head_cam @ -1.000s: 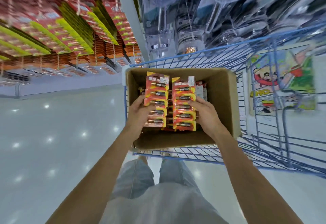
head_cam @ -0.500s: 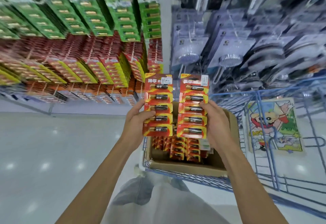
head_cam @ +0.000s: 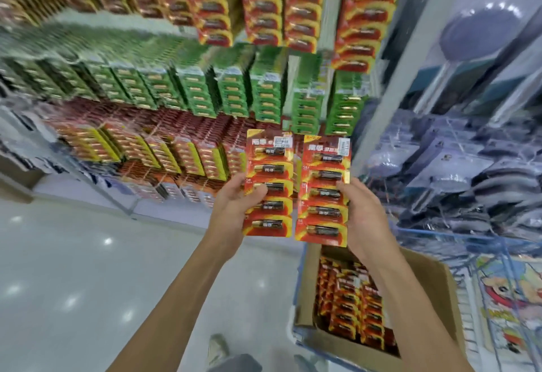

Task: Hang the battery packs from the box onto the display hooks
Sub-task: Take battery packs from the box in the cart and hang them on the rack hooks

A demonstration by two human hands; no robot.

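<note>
The step in hand seems to be the carrying: two lots of packs are out of the box and held up before the pale display rack [head_cam: 393, 72], not yet on any hook. The left hand [head_cam: 231, 210] grips one red and yellow cardboard strip of battery packs [head_cam: 268, 187], with the thumb curled over its front near the middle and the fingers hidden behind. The right hand [head_cam: 360, 219] grips a second strip [head_cam: 324, 192] of the same kind just beside the first, thumb on the right edge, fingers behind. Whether each is a single strip or a small stack, I cannot tell.

Next, I judge, the person must find the row of hanging red packs [head_cam: 360, 19] above the green packs [head_cam: 264, 93] and bring the top of a strip to a hook tip. The hooks are hidden and the rack is blurred.

Each strip shows five dark batteries lying across, one below the other, with a white price label at the top right. The cards look thin and probably bend easily.

The brown cardboard box [head_cam: 425, 283] stands near on the right in a blue wire cart [head_cam: 440, 232], with many spare red packs [head_cam: 352, 307] inside.
</note>
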